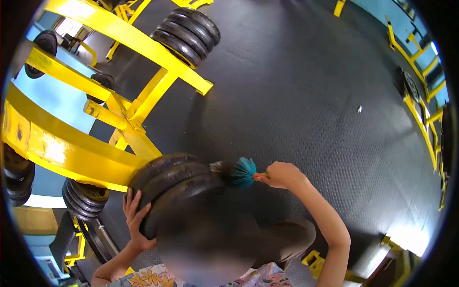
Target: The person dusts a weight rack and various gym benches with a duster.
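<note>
A stack of black weight plates sits on the lower end of the yellow rack. My left hand lies against the left side of these plates, fingers spread. Off to the right, my right hand is closed round the handle of a brush with teal bristles and an orange collar. The bristles point left towards the plates, close to their right edge. Pale strands show between the plates and the brush. A dark blurred shape hides the lower part of the plates.
More plates hang on the rack at the top and lower left. Black textured flooring spreads to the right, with a small white scrap on it. Another yellow frame stands along the right edge.
</note>
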`<control>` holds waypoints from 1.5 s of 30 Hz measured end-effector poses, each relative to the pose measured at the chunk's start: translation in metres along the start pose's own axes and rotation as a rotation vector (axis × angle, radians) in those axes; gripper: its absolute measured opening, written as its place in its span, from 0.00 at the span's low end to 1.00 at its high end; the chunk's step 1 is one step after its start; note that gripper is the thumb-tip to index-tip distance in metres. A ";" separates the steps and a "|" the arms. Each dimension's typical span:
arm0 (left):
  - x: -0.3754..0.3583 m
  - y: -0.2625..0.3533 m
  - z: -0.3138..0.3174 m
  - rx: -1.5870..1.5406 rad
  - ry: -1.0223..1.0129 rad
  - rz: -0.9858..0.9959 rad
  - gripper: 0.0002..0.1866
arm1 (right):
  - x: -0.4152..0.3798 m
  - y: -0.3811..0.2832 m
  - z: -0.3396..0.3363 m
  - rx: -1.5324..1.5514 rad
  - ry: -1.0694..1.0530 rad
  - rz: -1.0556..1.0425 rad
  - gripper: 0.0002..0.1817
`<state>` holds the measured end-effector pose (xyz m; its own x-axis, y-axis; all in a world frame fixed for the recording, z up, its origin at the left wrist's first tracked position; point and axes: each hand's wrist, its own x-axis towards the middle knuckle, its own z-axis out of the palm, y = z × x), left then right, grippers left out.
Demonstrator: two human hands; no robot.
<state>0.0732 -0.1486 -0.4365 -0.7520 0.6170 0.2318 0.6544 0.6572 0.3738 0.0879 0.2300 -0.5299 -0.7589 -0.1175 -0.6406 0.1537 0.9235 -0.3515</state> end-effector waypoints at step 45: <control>0.082 0.042 -0.032 0.441 -0.889 -1.239 0.74 | 0.360 0.058 -0.022 -0.108 -0.533 -0.925 0.33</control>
<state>0.0366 -0.0841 -0.3724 -0.6339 -0.4320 -0.6415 -0.2135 0.8950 -0.3917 -0.1908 0.2493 -0.7657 -0.1740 -0.9080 -0.3810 -0.4156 0.4185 -0.8075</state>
